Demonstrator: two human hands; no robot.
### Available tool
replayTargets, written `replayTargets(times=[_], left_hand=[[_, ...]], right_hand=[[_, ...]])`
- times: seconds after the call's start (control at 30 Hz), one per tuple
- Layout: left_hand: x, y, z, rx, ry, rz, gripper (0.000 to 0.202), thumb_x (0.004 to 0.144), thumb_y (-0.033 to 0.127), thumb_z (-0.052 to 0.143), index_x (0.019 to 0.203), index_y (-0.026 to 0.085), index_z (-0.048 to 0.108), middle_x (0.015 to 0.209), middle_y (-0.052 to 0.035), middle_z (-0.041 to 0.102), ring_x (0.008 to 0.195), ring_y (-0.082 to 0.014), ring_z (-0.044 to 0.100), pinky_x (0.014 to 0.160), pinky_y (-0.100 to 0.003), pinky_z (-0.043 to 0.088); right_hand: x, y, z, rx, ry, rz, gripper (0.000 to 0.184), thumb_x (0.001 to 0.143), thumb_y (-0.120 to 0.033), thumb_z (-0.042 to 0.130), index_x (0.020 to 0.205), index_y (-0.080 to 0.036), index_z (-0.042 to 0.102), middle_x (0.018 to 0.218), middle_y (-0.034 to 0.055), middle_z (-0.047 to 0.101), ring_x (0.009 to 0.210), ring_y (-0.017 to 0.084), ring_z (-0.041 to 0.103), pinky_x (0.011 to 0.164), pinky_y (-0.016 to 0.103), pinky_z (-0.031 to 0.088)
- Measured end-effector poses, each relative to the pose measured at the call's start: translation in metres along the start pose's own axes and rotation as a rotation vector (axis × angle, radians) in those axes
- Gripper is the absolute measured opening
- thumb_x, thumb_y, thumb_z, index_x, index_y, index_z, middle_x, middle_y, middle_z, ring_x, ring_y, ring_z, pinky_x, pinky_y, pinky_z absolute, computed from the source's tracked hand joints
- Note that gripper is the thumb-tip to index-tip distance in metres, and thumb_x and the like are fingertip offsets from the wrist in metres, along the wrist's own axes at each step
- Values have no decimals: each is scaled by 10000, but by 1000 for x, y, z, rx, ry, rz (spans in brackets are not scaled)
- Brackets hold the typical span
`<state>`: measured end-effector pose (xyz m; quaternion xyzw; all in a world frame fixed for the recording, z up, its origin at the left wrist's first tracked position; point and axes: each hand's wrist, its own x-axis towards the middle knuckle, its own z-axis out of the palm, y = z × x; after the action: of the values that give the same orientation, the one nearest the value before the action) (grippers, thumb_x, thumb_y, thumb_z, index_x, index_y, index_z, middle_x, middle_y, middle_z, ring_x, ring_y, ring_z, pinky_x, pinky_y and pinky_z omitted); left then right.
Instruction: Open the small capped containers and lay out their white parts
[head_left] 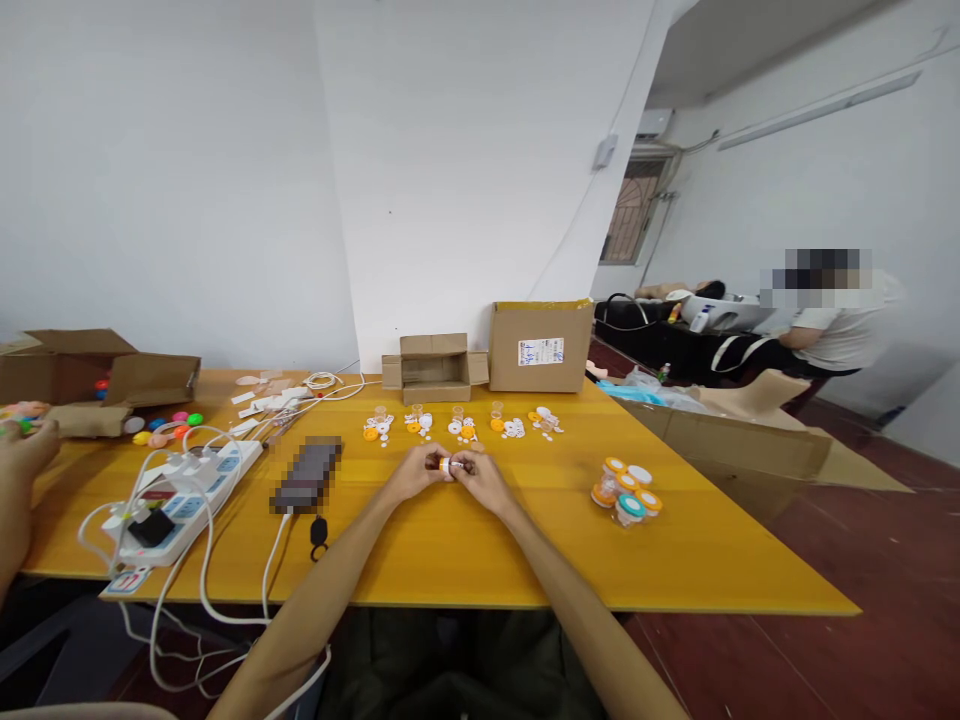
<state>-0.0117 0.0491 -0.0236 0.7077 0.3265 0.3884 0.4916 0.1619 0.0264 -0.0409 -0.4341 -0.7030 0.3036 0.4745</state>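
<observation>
In front of my chest, my left hand (pixel 417 476) and my right hand (pixel 481 484) meet over the table. Fingers of both hands are closed round a small orange-and-white cap (pixel 447 466), partly hidden by the fingertips. Just beyond them runs a row of small piles: clear plastic cups (pixel 457 413), orange rings (pixel 370 434) and white round pieces (pixel 514 429). To the right of my right hand stands a cluster of small clear jars (pixel 627 492) with orange, white and teal lids.
An open cardboard box (pixel 435 372) and a taller closed carton (pixel 540 350) stand at the back. Leftward lie a phone (pixel 307 475), a power strip (pixel 191 500) with tangled cables and colourful balls (pixel 180 425). Another person's hand (pixel 26 470) is far left; a person (pixel 840 320) sits at right.
</observation>
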Motion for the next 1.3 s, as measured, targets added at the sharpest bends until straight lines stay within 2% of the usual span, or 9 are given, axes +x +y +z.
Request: replayTargets(times=[0.43,0.7,0.9,1.13,1.3], left_hand=[[-1,5,1,14,-21,21,336,599,358,884,800,159,701,778,-23,724,767,-193,681,811,-337,539],[0,1,-3,47,-12,22,299,621,317,871,819,165,708,777,-23,725,803,-207,693,818,-342,547],[2,-5,-4,0,15,6,321,594,264,868,821,169,663,790,-4,706,773,-182,674,796,-327,544],[2,-9,-3,-48,44,23,395,575,299,880,813,178,589,753,20,654,728,-155,644,743,-304,532],[2,-8,-2,-17,50,60,357,602,267,840,810,187,562,756,29,626,721,-140,614,724,-279,515]], right_hand=[[1,4,0,107,-22,45,97,732,-244,606,744,-194,688,739,13,720,718,187,651,680,285,506],[1,4,-2,44,-37,-1,135,761,-212,594,761,-196,728,779,26,747,738,201,662,693,295,511],[1,3,-2,58,-9,-22,148,766,-216,598,787,-202,745,813,33,758,754,202,675,721,308,526],[3,4,-1,66,9,-10,135,758,-227,620,805,-211,745,819,39,759,755,208,680,708,316,536],[2,4,-2,86,5,-5,139,780,-263,614,818,-209,736,827,37,750,773,206,676,733,323,540]])
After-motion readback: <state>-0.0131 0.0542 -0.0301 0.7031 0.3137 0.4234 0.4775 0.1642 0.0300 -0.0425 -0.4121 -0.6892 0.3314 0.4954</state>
